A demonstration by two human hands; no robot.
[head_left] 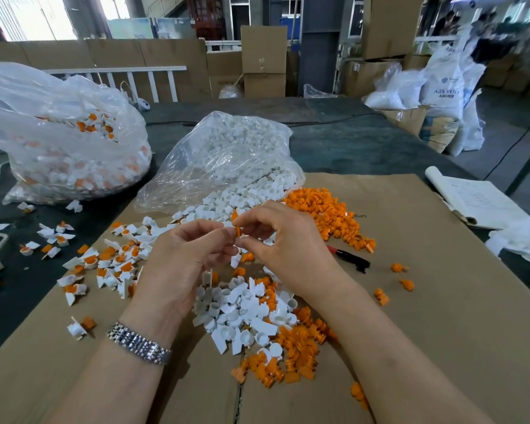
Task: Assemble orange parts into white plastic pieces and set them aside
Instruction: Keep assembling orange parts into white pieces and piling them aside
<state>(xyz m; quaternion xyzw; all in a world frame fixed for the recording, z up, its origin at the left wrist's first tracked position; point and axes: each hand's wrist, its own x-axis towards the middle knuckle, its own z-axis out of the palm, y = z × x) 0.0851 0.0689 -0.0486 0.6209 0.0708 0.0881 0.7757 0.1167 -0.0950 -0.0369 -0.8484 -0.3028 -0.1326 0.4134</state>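
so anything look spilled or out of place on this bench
A few assembled white-and-orange plastic pieces lie scattered off the brown cardboard sheet onto the dark tabletop. A black-and-red marker pen lies on the cardboard beside the loose orange plastic parts. Nothing looks damaged.

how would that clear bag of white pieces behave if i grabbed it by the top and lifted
The clear bag looks thin and crinkled, so it would probably sag rather than hold shape. Its mouth lies open toward the cardboard, so white pieces would likely keep spilling out.
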